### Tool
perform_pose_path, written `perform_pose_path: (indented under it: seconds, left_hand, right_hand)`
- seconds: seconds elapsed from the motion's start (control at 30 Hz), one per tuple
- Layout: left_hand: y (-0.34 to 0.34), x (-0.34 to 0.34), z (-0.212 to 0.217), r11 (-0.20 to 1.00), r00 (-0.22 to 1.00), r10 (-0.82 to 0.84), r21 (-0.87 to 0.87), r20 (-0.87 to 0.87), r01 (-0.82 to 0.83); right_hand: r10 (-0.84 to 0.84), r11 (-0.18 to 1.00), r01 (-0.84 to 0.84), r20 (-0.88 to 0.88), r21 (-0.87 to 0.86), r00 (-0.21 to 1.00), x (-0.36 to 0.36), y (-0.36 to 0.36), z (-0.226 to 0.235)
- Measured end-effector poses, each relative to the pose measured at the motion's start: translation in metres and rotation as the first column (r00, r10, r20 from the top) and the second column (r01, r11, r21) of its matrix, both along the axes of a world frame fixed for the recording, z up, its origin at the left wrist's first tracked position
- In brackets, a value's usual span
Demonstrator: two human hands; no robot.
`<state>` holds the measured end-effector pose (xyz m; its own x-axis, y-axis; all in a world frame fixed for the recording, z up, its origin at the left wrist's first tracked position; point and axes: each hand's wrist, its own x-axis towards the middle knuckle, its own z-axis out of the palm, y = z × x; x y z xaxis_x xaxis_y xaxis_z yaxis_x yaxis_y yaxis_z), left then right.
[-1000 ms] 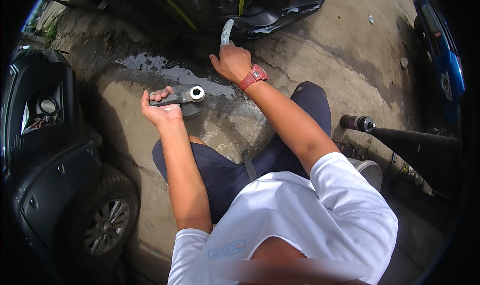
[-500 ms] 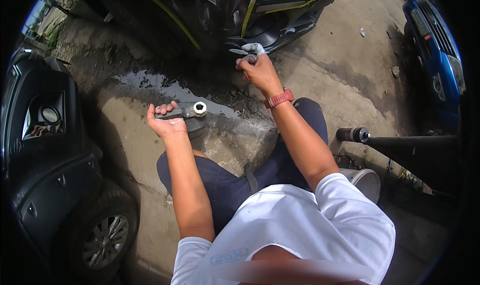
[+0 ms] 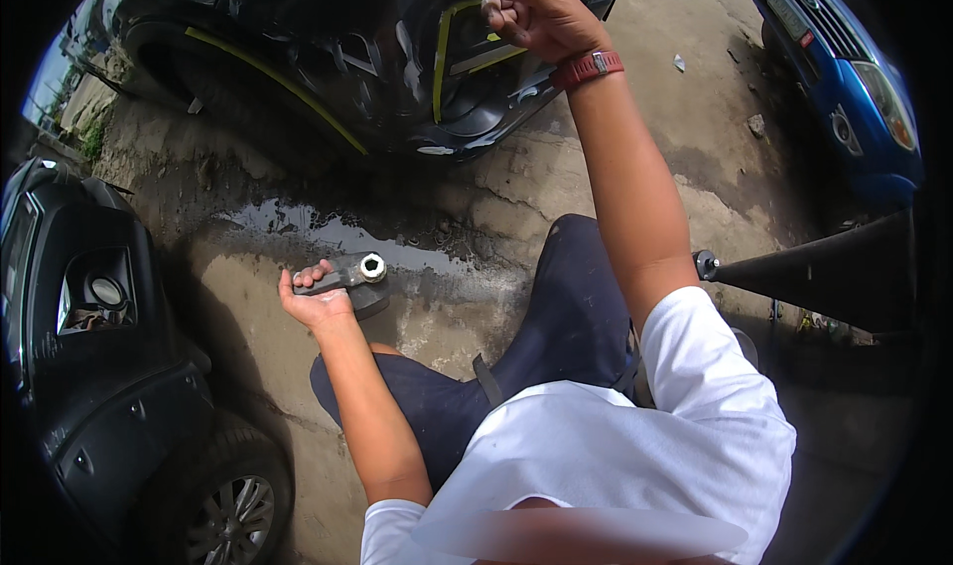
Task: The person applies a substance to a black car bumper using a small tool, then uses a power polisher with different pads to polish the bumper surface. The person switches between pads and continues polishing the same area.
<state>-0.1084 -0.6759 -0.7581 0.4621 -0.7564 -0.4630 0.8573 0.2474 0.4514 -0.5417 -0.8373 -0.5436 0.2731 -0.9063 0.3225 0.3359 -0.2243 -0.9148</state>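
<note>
My left hand (image 3: 316, 307) is wrapped round a dark grey tool (image 3: 342, 273) with a wide flat body. One end carries a round piece smeared white, with a dark hole in it; the tool's exact kind is unclear. Up at the top edge, my right hand (image 3: 548, 21) reaches over a black car body panel (image 3: 338, 19). Its index finger is stretched out and coated in whitish paste, while the other fingers curl in. Nothing is visibly held there, and whether the fingertip touches the panel I cannot tell. Pale smears mark the panel, and strips of yellow tape (image 3: 273, 88) edge its openings.
A dark vehicle (image 3: 129, 376) stands close on my left, its wheel (image 3: 233, 515) low in view. At the upper right is a blue car (image 3: 839, 78). A dark beam (image 3: 814, 275) juts in from the right. Shallow water (image 3: 342, 235) lies on the concrete ahead.
My right hand has moved up and to the right, its arm now more extended. My left hand keeps the grey tool. The view has shifted, bringing more of the black panel in.
</note>
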Motion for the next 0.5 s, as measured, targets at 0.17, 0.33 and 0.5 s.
perform_pose_path:
  seconds: [0.17, 0.33, 0.5]
  left_hand:
    - [0.002, 0.001, 0.002, 0.999, 1.0, 0.01, 0.031, 0.02, -0.011]
    - [0.004, 0.0, 0.003, 0.997, 0.998, 0.031, 0.072, 0.053, -0.035]
    - [0.002, -0.001, 0.004, 0.995, 0.997, 0.05, 0.087, 0.059, -0.055]
  right_hand:
    - [-0.36, 0.933, 0.357, 0.167, 0.048, 0.918, -0.079, -0.03, -0.013]
    - [-0.685, 0.656, 0.689, -0.625, -0.308, 0.374, -0.055, -0.009, 0.003]
    - [-0.78, 0.608, 0.384, -0.614, -0.695, 0.124, 0.0, 0.031, -0.009]
